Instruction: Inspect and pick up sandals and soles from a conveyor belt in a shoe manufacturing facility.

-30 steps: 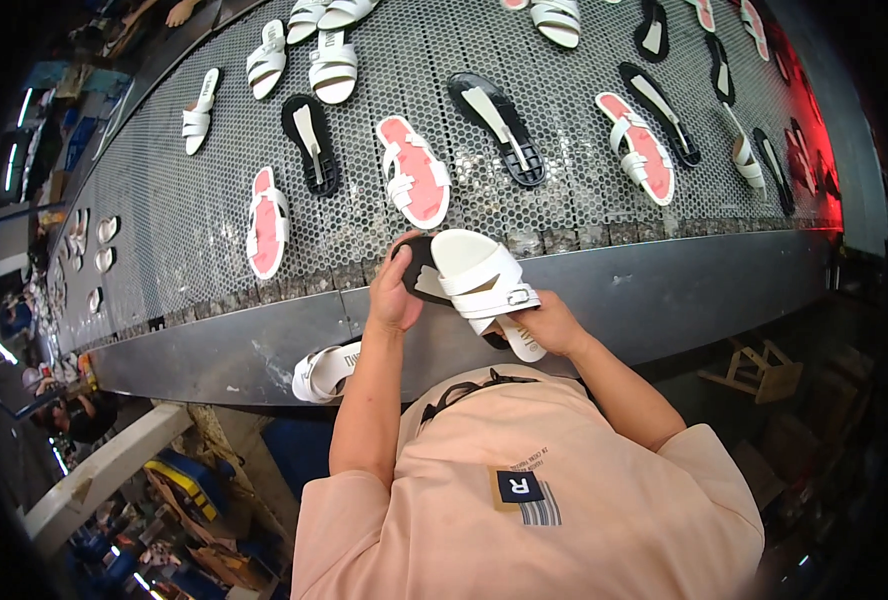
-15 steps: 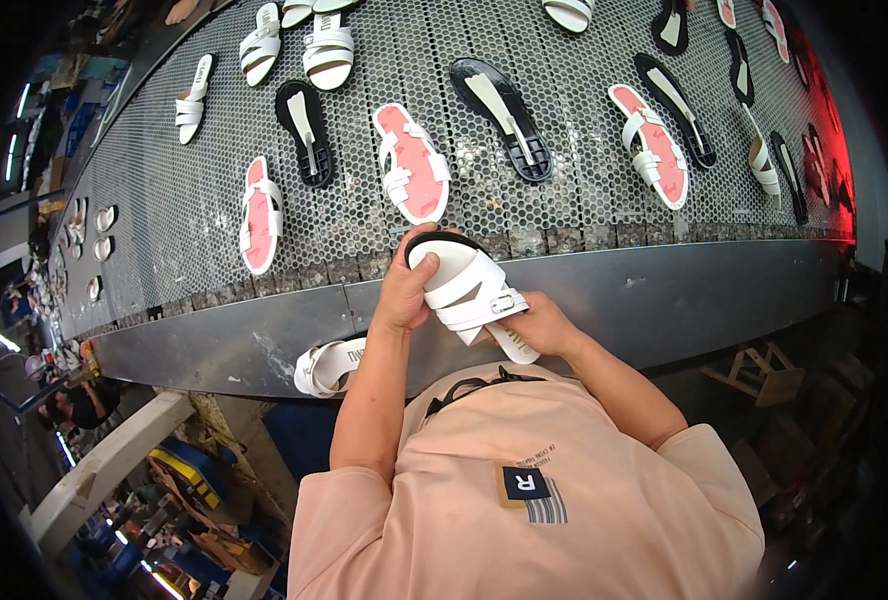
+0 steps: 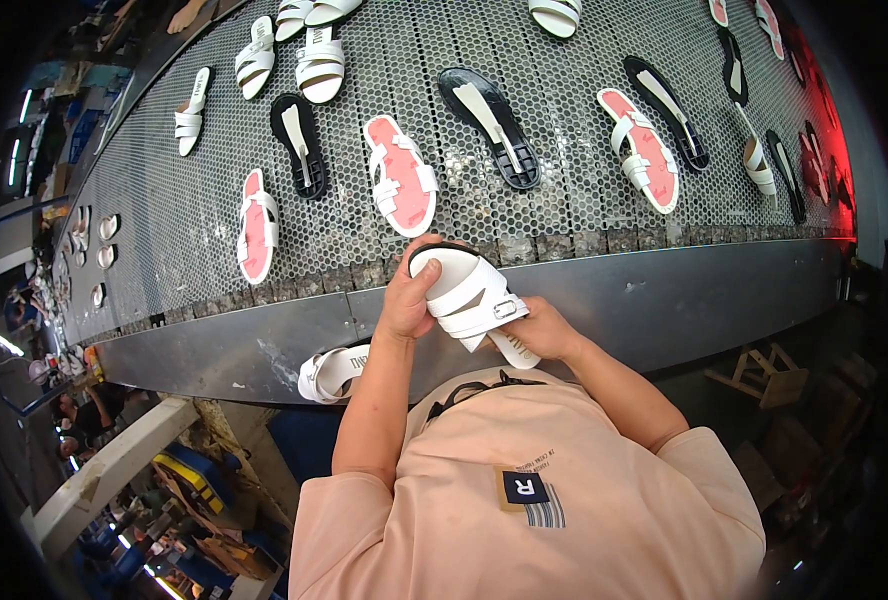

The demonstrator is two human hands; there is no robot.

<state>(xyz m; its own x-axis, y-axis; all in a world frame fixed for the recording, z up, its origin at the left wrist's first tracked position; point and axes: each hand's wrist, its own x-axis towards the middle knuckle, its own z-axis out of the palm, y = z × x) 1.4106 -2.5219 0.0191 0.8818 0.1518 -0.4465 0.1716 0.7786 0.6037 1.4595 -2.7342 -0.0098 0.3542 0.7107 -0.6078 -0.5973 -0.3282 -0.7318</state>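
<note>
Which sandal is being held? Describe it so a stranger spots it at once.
Start at the perforated metal conveyor and drop to its near edge. There, the left hand and right hand grip a white strapped sandal, the only one lifted off the belt.

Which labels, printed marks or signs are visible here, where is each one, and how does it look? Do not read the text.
Chest patch: on the peach shirt, a small dark rectangle with a white mark and grey stripes beneath.
Small print line: just above the patch, tiny dark lettering.
Strap print: on the white sandal hanging below the conveyor edge, dark lettering on white.
No screens or packages can be made out.
</note>
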